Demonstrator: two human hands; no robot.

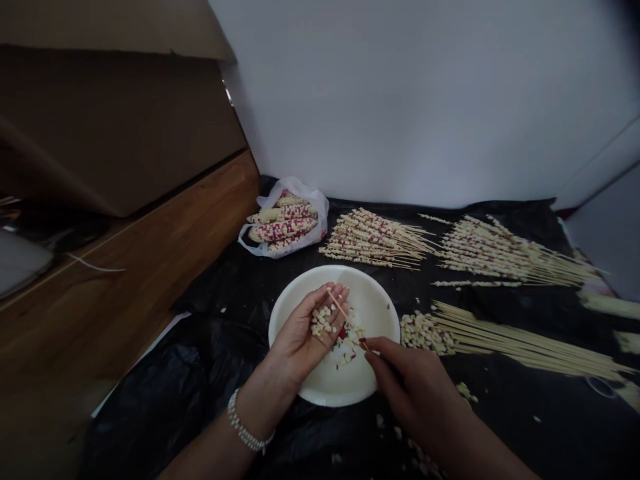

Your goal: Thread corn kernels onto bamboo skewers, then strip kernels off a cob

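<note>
Left hand (300, 333) grip open, pale corn kernels (320, 321) in palm; right hand (407, 387) grip closed on thin bamboo skewer (340, 308).
Smooth round white bowl (373, 300) beneath, more kernels inside.

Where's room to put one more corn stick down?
There's room on the black plastic sheet left of the white bowl, and in a strip between the upper corn skewers and the bare skewers. It's crowded right of the bowl, where the kernel pile touches those bare skewers.

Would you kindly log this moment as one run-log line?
left hand: cupped, holding pale corn kernels | right hand: pinching thin wooden skewer | below: round white bowl | beyond: red-speckled corn cobs in plastic bag
</note>
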